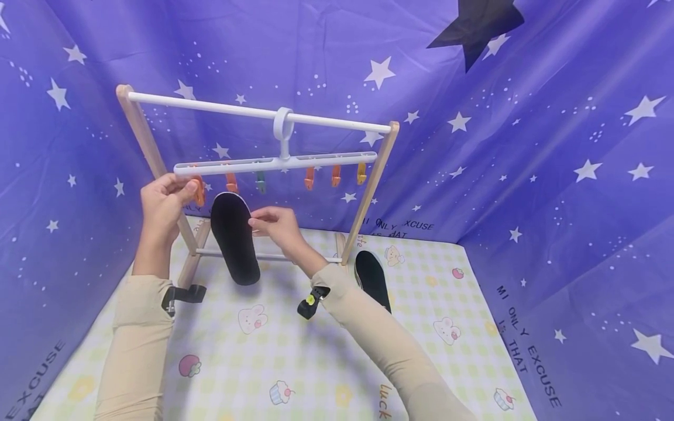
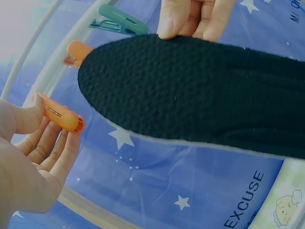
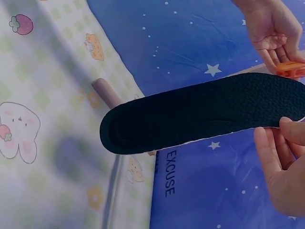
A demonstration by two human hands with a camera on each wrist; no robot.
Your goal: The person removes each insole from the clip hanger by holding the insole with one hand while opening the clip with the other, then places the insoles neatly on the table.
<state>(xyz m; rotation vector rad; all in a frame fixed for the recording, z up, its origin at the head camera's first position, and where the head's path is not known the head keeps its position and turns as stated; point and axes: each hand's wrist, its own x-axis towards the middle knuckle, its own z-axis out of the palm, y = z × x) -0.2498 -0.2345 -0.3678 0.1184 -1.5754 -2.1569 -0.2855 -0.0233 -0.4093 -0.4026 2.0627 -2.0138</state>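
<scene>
My right hand (image 1: 279, 227) pinches the edge of a black shoe insole (image 1: 235, 240), which hangs upright just below the hanger's left half. At the hanger's left end, my left hand (image 1: 164, 204) pinches an orange clip (image 2: 62, 113) between thumb and fingers. The white clip hanger (image 1: 326, 159) hangs by its ring from the rack's top bar (image 1: 210, 106). A second orange clip (image 1: 231, 180) and a green clip (image 1: 260, 181) hang near the insole's upper end. In the right wrist view the insole lies lengthwise across the picture, its textured end by the clip.
Another dark insole (image 1: 371, 279) lies on the checkered cloth (image 1: 421, 362) at right, partly behind my right forearm. Wooden rack posts (image 1: 371, 193) stand on both sides. More clips (image 1: 336, 175) hang along the hanger's right half. A purple star-patterned curtain (image 1: 526, 175) surrounds the table.
</scene>
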